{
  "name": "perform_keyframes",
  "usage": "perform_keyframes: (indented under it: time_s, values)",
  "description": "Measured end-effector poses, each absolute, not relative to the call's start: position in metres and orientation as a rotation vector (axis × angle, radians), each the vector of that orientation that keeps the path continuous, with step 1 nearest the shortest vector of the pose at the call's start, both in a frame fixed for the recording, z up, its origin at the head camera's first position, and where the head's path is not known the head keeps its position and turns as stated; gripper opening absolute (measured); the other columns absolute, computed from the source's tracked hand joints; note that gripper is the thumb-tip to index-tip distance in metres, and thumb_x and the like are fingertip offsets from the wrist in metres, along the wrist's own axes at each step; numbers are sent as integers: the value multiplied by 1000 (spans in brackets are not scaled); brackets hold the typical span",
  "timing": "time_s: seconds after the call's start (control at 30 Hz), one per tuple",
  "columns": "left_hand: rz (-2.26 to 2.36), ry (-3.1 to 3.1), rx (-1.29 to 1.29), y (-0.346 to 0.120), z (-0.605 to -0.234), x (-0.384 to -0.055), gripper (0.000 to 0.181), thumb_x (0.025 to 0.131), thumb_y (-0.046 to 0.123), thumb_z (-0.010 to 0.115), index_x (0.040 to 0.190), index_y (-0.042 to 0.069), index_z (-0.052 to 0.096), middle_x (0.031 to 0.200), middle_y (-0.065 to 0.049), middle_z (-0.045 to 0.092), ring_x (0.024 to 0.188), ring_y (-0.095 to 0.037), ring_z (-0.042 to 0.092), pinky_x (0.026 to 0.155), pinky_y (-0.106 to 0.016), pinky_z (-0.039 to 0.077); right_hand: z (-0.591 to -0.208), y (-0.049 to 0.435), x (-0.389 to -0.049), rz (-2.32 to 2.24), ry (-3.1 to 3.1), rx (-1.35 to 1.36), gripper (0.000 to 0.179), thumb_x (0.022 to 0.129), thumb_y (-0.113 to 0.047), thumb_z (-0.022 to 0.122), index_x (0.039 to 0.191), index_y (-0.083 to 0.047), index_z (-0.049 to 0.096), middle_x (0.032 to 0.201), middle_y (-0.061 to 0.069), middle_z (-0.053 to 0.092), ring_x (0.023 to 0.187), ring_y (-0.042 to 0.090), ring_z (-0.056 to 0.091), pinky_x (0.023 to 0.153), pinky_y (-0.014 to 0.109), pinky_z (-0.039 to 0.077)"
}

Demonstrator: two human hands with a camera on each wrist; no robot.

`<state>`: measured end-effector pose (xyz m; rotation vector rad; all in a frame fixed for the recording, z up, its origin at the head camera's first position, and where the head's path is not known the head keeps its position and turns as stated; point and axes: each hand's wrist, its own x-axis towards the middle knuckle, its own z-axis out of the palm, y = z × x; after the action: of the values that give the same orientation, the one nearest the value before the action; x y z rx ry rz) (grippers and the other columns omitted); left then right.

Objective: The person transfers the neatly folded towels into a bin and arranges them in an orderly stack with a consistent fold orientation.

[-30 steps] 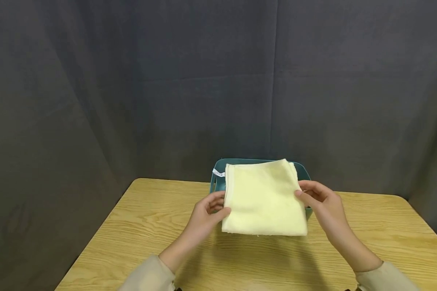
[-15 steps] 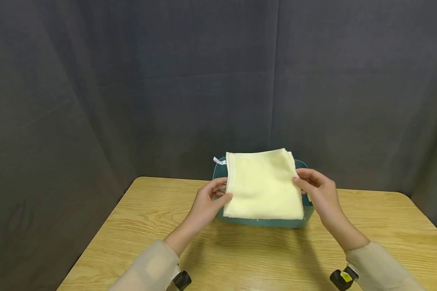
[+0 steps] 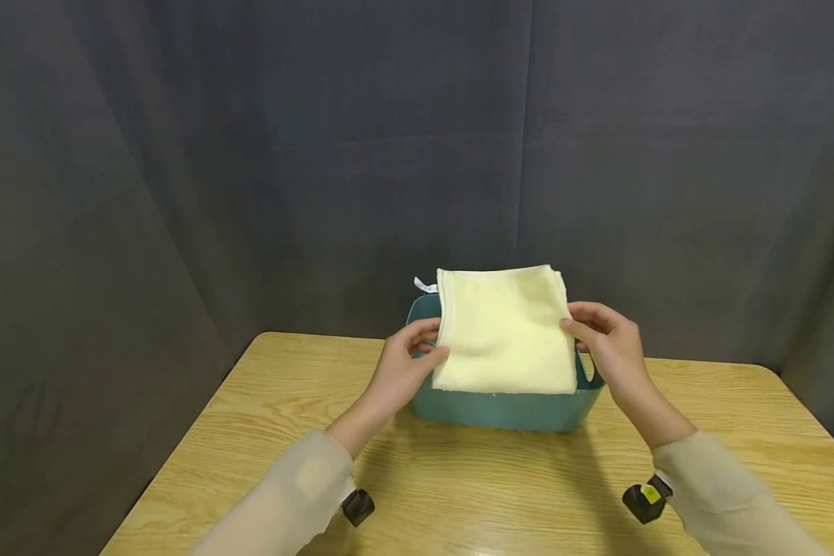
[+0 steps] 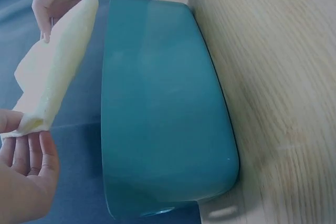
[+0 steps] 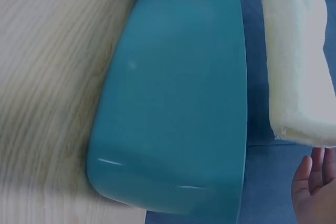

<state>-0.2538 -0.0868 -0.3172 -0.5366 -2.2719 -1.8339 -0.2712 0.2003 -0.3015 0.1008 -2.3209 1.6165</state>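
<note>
A folded pale yellow towel (image 3: 507, 332) with a small white tag (image 3: 425, 285) at its far left corner is held flat between both hands. My left hand (image 3: 406, 367) pinches its left edge, thumb on top and fingers beneath. On the opposite edge, my right hand (image 3: 611, 347) pinches the towel the same way. Beneath the towel stands a teal plastic basket (image 3: 500, 411) with a handle opening at its right end. Both wrist views show the towel (image 4: 63, 66) apart from the basket (image 5: 173, 93), above its rim. The towel hides most of the basket's inside.
The basket stands on a light wood-grain table (image 3: 250, 432) with rounded far corners. A dark grey curtain (image 3: 389, 154) hangs behind the table and along its left side. Small black devices (image 3: 645, 502) are strapped at both wrists.
Both hands have moved the towel away from me and higher in the head view. More of the basket's front wall now shows below the towel. The grip of both hands is the same.
</note>
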Motion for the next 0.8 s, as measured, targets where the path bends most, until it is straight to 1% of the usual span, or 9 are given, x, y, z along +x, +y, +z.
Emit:
perform_keyframes:
  time_s: [0.07,0.2,0.3,0.4,0.5,0.67,0.8]
  values:
    - [-1825,-2278,-528,-85,-317,-257,39,94,4,65,133,2,59,115,-13,66,98,-26,59,84,-34,51,-300,200,-274,1606,-2330,87,38,96,-29,67,123,-2,64,101,-13,63,89,6,58,68,22,52]
    - [-1806,-2284,-504,-81,-312,-261,39,94,3,65,133,1,59,115,-15,66,98,-29,60,84,-37,52,-297,199,-280,1598,-2340,69,39,96,-29,66,125,-3,63,108,-4,63,91,8,57,68,22,51]
    - [-1799,-2287,-486,-79,-311,-266,39,94,4,65,133,1,59,116,-16,66,100,-31,60,86,-40,52,-295,198,-285,1583,-2345,43,39,97,-29,65,127,-4,63,113,1,62,91,9,56,68,24,51]
    - [-1790,-2290,-466,-78,-313,-274,38,95,6,66,133,4,61,117,-14,66,101,-29,60,87,-39,52,-296,196,-289,1588,-2332,4,38,98,-28,64,128,-5,63,113,3,62,91,9,56,71,27,52]
    - [-1786,-2297,-445,-76,-312,-278,38,95,7,66,133,5,61,118,-12,66,102,-28,60,87,-38,52,-296,193,-293,1623,-2304,-39,37,98,-27,64,128,-5,63,111,1,62,92,9,56,75,29,51]
    - [-1778,-2301,-419,-72,-311,-282,39,95,6,66,133,6,61,118,-11,66,102,-27,60,87,-36,52,-297,188,-299,1668,-2264,-68,38,98,-27,64,128,-5,63,110,2,62,93,9,55,77,27,49]
    - [-1777,-2299,-393,-71,-312,-286,38,94,5,65,132,4,61,117,-13,66,102,-27,60,87,-36,52,-299,187,-303,1674,-2256,-94,37,98,-26,63,129,-5,63,111,3,62,93,10,54,76,25,49]
